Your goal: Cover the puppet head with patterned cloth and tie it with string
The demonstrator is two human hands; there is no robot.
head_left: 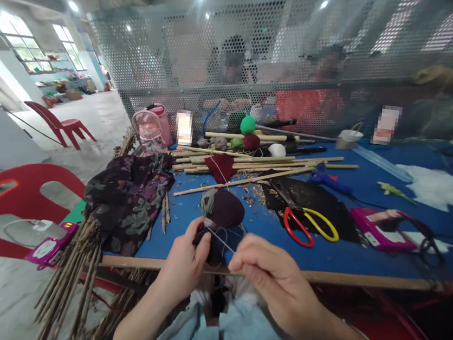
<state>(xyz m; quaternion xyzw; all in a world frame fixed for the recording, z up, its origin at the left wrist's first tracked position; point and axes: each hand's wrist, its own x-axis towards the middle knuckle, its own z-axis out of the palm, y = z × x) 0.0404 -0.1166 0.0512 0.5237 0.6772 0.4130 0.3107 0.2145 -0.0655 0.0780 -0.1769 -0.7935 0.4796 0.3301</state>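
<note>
Near the table's front edge, my left hand point(188, 253) is closed on the neck of a stuffed dark cloth bundle point(227, 208), which has a patterned patch on its left side. A thin light cord point(221, 238) runs from that neck to my right hand point(262, 264), whose fingers are pinched on it. Loose loops of thread lie around the bundle. Whether a needle is on the cord is too small to tell. Scissors point(312, 226) with one red and one yellow handle lie to the right on black cloth point(328, 206).
Thin sticks point(251, 164), yarn balls point(248, 125) and a maroon cloth piece point(219, 167) lie behind the bundle. Dark patterned cloth point(129, 197) is at left. A blue glue gun point(331, 181) and magenta device point(387, 230) are at right. People sit beyond the perforated screen point(148, 68).
</note>
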